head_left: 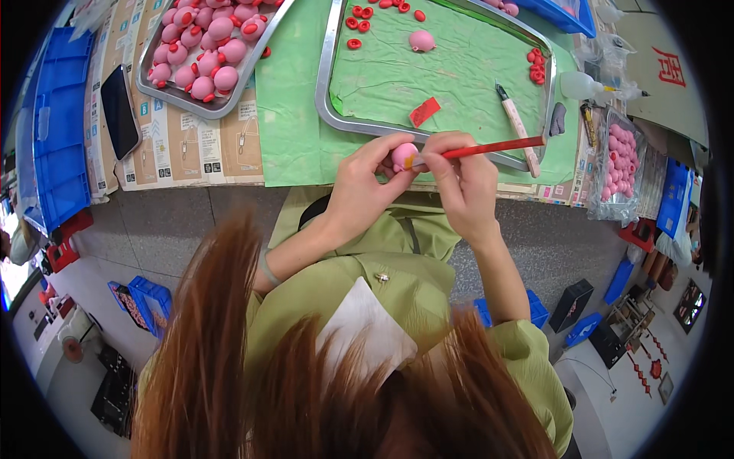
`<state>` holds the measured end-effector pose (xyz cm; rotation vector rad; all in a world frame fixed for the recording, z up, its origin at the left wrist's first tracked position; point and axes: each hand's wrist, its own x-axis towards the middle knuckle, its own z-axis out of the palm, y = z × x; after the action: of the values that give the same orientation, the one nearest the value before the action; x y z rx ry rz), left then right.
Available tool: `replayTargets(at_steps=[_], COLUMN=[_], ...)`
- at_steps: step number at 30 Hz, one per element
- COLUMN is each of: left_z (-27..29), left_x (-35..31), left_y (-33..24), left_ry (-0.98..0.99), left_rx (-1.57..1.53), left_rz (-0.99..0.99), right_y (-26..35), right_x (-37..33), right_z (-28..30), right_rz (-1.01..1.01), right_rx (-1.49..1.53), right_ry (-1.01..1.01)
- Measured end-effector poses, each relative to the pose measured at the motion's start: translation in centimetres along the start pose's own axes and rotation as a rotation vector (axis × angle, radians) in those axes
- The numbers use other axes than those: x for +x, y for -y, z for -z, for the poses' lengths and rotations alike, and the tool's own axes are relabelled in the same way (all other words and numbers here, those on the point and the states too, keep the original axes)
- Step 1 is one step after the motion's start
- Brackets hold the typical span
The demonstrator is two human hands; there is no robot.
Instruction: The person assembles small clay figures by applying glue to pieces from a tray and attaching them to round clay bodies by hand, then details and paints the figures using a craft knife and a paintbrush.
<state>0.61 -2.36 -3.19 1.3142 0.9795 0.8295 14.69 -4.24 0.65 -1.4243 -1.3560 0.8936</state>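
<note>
My left hand (361,182) pinches a small round pink figure (401,155) between thumb and fingers, in front of the near rim of a metal tray (329,109). A yellow patch shows on the figure's side. My right hand (470,191) grips a thin red-handled brush (498,147), its tip touching the figure by the yellow patch. On the tray's green lining lie another pink figure (421,41), a red rectangular piece (425,112) and small red rings (537,67). A pale-handled craft knife (518,130) leans over the tray's near right rim.
At the left, a second metal tray (191,105) holds many pink figures with red parts. A phone (120,112) lies beside it. To the right are a squeeze bottle (579,86), a marker-like tube (588,125) and a clear plastic box of pink pieces (621,162).
</note>
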Motion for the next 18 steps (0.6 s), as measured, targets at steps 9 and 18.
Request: replayTargets(at_steps=[9,18], left_z=[-0.1,0.1], left_x=[0.0,0.2], left_y=[-0.4,-0.6], left_ry=[-0.009,0.011], left_rx=[0.019,0.014], left_rz=[0.004,0.0], right_y=[-0.3,0.4], right_x=[0.5,0.5], right_z=[0.3,-0.3], right_rz=[0.082,0.187], right_rx=[-0.122,-0.12], right_ry=[0.095,0.134])
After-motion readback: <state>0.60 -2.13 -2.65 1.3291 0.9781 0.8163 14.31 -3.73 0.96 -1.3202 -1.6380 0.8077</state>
